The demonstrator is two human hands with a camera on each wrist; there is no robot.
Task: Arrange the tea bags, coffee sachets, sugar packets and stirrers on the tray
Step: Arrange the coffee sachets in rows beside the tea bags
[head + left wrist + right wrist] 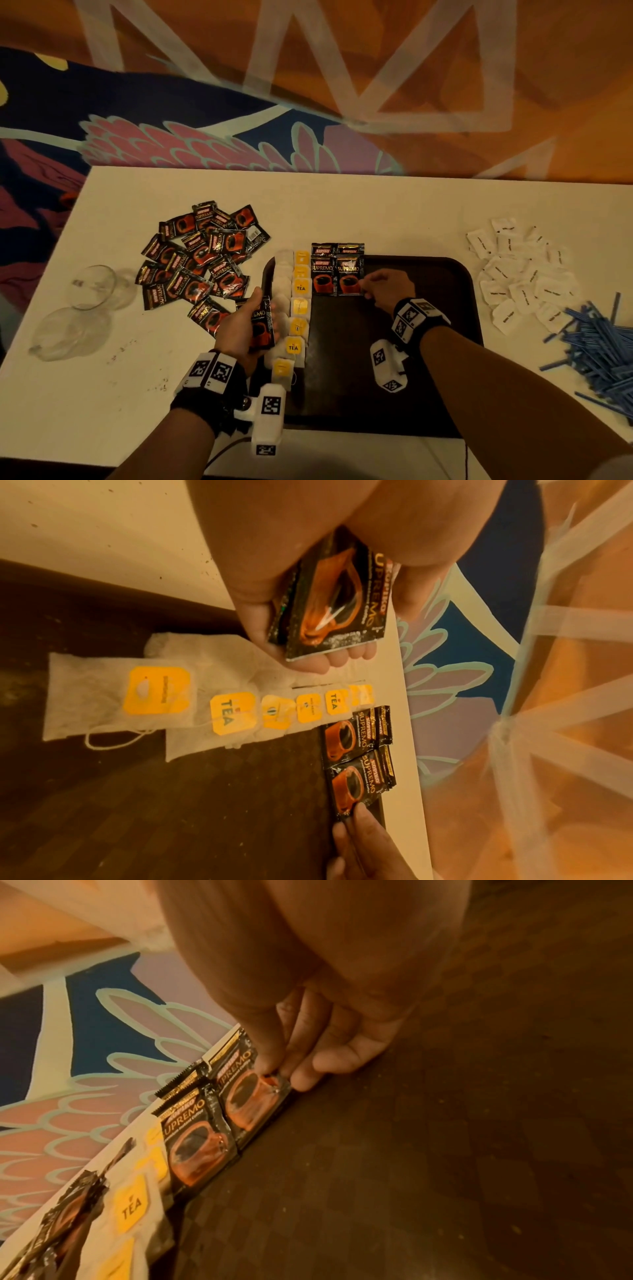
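Fingers of the right hand (pixel 385 287) pinch a glossy foil sachet (pixel 349 275) on the tray (pixel 428 308); left hand (pixel 245 320) grips crinkled sachets (pixel 262 325).

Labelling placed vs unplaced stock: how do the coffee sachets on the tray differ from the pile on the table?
Tray sachets: few, upright, side by side in overlapping rows at the tray's far edge, beside the tea bags. Pile: many, jumbled at all angles, left of the tray. The right hand pinches a tray sachet's corner; nothing touches the pile. Both: the same black Supremo packs.
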